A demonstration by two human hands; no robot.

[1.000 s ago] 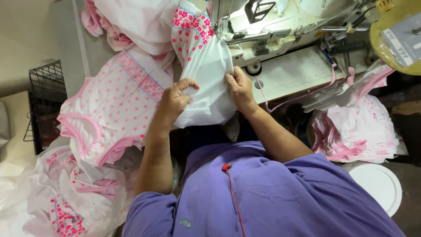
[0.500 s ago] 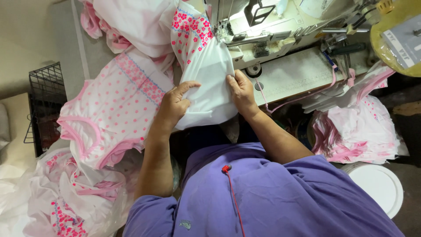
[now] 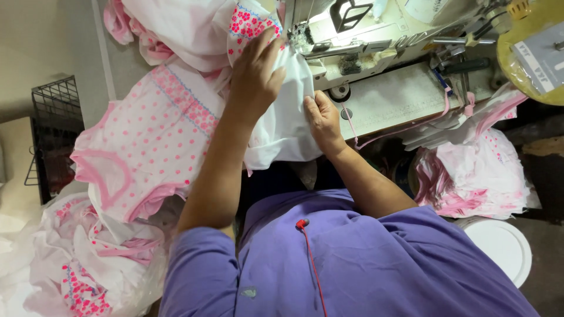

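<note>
The left hand (image 3: 255, 73) is lying spread on the white cloth (image 3: 288, 126) (beside the sewing machine (image 3: 376, 58)), while the right hand (image 3: 322, 120) is pinching its edge.

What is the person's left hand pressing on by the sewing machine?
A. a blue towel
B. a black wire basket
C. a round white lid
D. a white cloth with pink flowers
D: the left hand lies flat on the white cloth with pink flowers right at the sewing machine, while the right hand grips the cloth's edge.
</note>
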